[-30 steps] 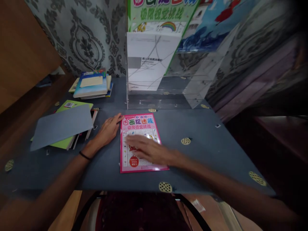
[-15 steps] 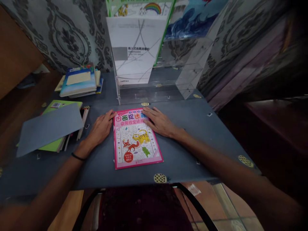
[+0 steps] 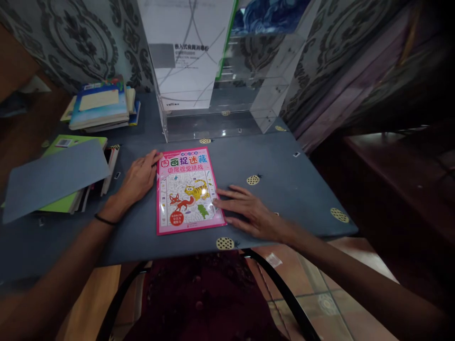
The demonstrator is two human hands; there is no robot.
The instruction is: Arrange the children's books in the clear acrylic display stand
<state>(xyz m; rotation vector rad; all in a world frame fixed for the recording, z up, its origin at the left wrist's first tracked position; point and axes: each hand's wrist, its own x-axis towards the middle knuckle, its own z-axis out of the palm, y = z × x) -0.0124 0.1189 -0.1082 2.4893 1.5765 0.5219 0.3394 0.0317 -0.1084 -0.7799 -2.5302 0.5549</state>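
A pink-bordered picture book (image 3: 188, 189) lies flat on the table, its cover showing a fox, a striped cat and a green leaf. My left hand (image 3: 138, 177) rests at the book's upper left edge, fingers stretched out and the tips touching the corner. At the lower right edge lies my right hand (image 3: 250, 213), fingers apart and pointing left, the tips at the cover's margin. Neither hand grips the book.
To the left sits a pile of books topped by a grey-blue sheet (image 3: 59, 175). Behind it is another book stack (image 3: 101, 106). A clear acrylic rack (image 3: 268, 94) holding a white manual (image 3: 185, 61) stands at the back. The blue tablecloth (image 3: 284, 203) has pineapple prints.
My right hand has slid from the book's upper right corner down to its lower right edge. My left hand stays by the upper left corner. The view has tilted down slightly.
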